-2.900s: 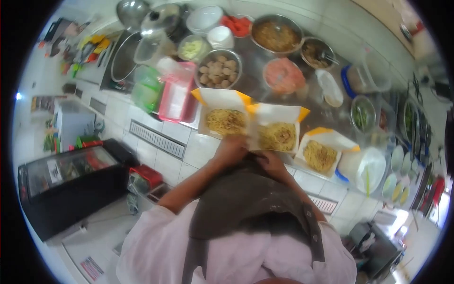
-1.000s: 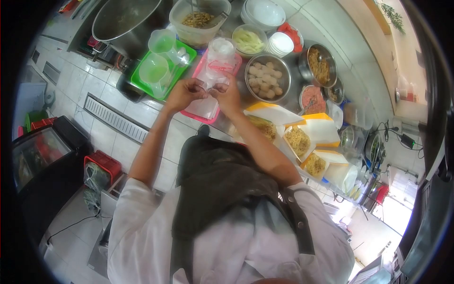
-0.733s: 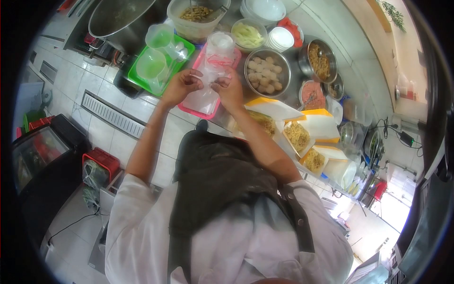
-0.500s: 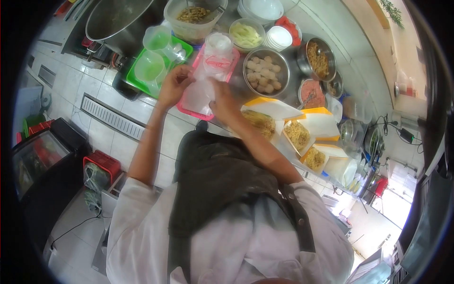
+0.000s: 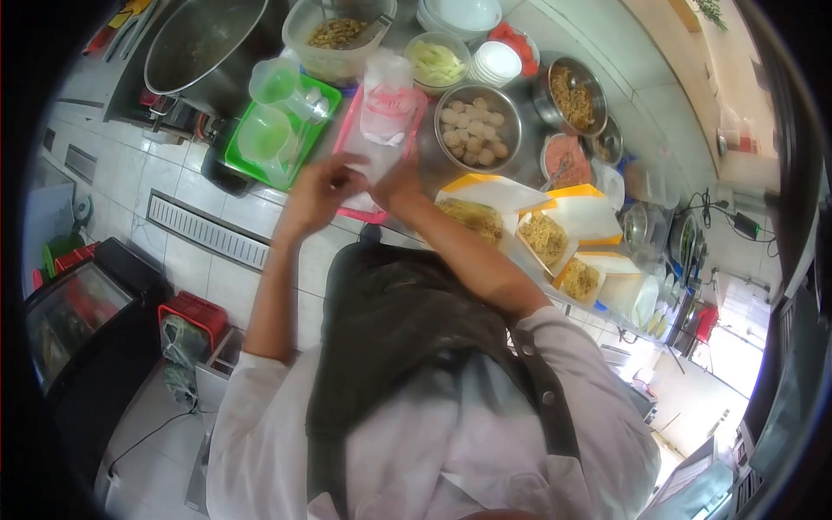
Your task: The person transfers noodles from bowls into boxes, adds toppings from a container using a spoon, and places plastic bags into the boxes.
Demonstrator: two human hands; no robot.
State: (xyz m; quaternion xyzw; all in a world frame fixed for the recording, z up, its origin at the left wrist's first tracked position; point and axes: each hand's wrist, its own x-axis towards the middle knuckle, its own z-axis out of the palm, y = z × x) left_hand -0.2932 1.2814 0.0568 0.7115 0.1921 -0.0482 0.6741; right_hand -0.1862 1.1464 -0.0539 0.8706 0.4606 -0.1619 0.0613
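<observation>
Both hands are over the near part of a pink tray. My right hand is closed on a thin, whitish clear plastic bag, whose lower part is hidden behind the fingers. Close beside it, my left hand has its fingers curled into a pinch at the bag's left side; what lies between those fingertips is too small to make out. Beyond the hands, a pack of plastic bags with red print lies in the tray.
Left is a green tray with plastic measuring jugs, beside a large pot. Right are a steel bowl of meatballs and paper boxes of noodles along the counter edge. Bowls of minced meat and toppings stand behind.
My left hand has moved down and slightly away from the tray. My right hand has turned and closed further around the bag. The view has shifted slightly.
</observation>
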